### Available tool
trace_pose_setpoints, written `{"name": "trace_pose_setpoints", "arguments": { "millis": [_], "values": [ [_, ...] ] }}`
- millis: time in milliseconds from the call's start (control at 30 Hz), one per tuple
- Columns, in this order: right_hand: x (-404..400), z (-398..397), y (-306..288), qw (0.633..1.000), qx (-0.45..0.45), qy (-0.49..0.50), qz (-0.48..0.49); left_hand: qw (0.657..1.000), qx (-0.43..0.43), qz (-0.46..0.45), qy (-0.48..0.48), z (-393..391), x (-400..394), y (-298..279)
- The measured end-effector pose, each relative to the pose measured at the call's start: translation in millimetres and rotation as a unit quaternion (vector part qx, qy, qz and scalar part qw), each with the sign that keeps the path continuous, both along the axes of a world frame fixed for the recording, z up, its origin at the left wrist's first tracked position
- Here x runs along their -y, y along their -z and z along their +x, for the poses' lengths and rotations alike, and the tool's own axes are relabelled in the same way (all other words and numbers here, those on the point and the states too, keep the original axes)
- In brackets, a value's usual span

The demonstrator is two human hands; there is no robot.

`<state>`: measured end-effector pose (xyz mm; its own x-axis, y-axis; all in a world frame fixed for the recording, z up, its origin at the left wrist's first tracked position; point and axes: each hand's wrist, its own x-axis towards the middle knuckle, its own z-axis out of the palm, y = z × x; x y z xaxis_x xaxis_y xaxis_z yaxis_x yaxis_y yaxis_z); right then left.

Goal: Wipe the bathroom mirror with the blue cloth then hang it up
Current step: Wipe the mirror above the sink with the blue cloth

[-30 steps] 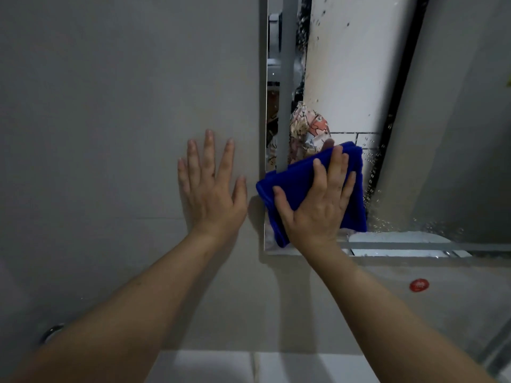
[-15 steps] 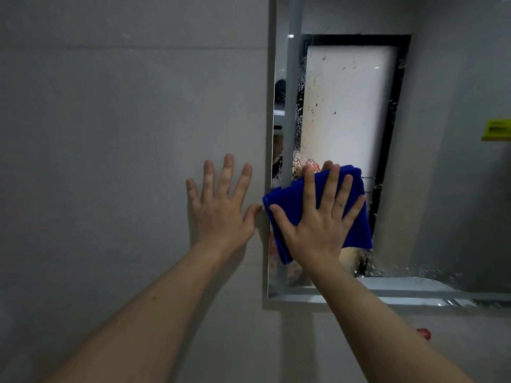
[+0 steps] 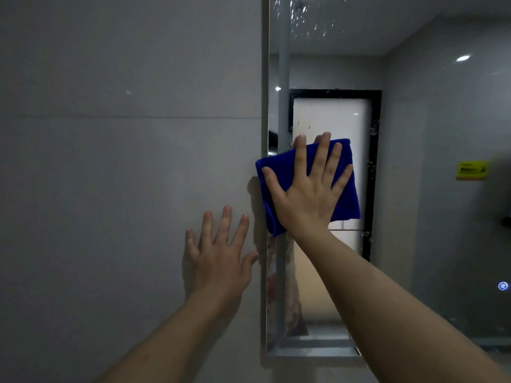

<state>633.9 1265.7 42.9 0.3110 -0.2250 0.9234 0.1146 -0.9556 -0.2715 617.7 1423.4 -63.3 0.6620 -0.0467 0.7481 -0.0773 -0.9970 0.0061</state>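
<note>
Right hand (image 3: pixel 309 194) is laid flat, fingers spread, on the blue cloth (image 3: pixel 345 186), pressing it against the mirror (image 3: pixel 442 244) at centre frame. Nothing is gripped; the cloth is pinned by the palm and fingers only. The cloth is folded into a rough square, its left corner overhanging the mirror's left edge onto the wall (image 3: pixel 110 189), its lower left corner drooping below the wrist.

Left hand (image 3: pixel 221 258) is open, fingers splayed, placed flat against the grey wall tile in the lower centre, just left of the mirror edge. The thumb tip sits close to that edge; contact cannot be told.

Water spots (image 3: pixel 304 17) are seen on the glass at the top of the frame, above the cloth. A dark-framed frosted window (image 3: pixel 334 117) is reflected behind the cloth, with more specks along its frame. A yellow sticker (image 3: pixel 471 170) is seen at the right of the frame, and a small lit round button (image 3: pixel 503 286) at lower right. A metal ledge (image 3: pixel 309 351) runs along the mirror's bottom edge.
</note>
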Motion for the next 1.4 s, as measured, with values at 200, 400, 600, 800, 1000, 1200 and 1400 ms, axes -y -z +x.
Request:
{"name": "trace_pose_setpoints", "arguments": {
  "millis": [200, 400, 600, 800, 1000, 1200, 1400],
  "values": [
    [-1.3, 2.0, -14.2, 1.000, 0.015, 0.001, 0.003, 0.974, 0.201, -0.016, 0.101, 5.4, -10.3, -61.3],
    [-0.7, 2.2, -23.6, 1.000, 0.019, 0.006, 0.012, 0.981, 0.148, -0.095, 0.080, 3.8, 2.9, -180.7],
    [3.8, 2.0, -71.4, 1.000, 0.019, 0.011, 0.000, 0.992, 0.114, 0.025, 0.038, 21.4, 4.5, -241.7],
    [2.4, 5.7, -113.4, 0.999, 0.045, 0.020, 0.009, 0.992, 0.118, 0.025, 0.040, 23.4, 4.4, -244.7],
    [0.4, 7.2, -164.6, 0.998, 0.060, 0.019, 0.013, 0.990, 0.126, 0.026, 0.051, 25.3, 2.5, -244.8],
    [-2.3, 8.3, -215.6, 0.997, 0.079, 0.020, 0.005, 0.989, 0.130, 0.060, 0.043, 26.6, -3.9, -248.8],
    [-7.0, 7.1, -286.3, 0.996, 0.089, 0.005, 0.026, 0.987, 0.135, 0.082, 0.041, 25.8, -7.5, -250.1]
  ]
}}
